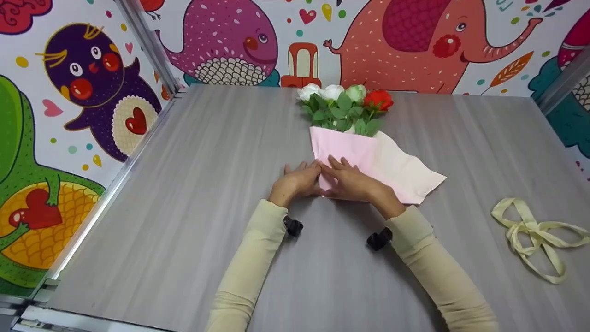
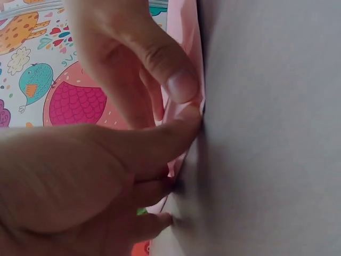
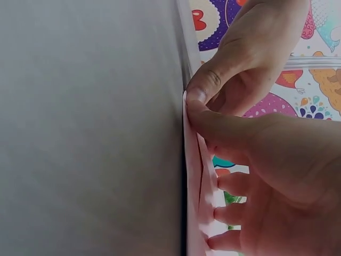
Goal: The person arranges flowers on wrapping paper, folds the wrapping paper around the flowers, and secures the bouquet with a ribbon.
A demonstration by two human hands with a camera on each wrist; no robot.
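Head view: both hands meet at the near left corner of the pale pink wrapping paper (image 1: 368,157) folded around a bunch of white and red artificial roses with green leaves (image 1: 343,103), lying flat mid-desk on the grey wood-grain desk (image 1: 184,184). Left hand (image 1: 297,182) sits at the paper's left edge, thumb and forefinger pinching the fold, per the left wrist view (image 2: 181,106); likely holding the crease so it won't spring open. Right hand (image 1: 352,182) lies on top of the paper, and the right wrist view shows its thumb and forefinger (image 3: 213,106) nipping the same pink edge. Bouquet's long axis runs near-to-far, blooms pointing at the far cartoon-animal wall, stem end by the hands. Loose cream ribbon (image 1: 534,233) lies well apart at right, untouched.
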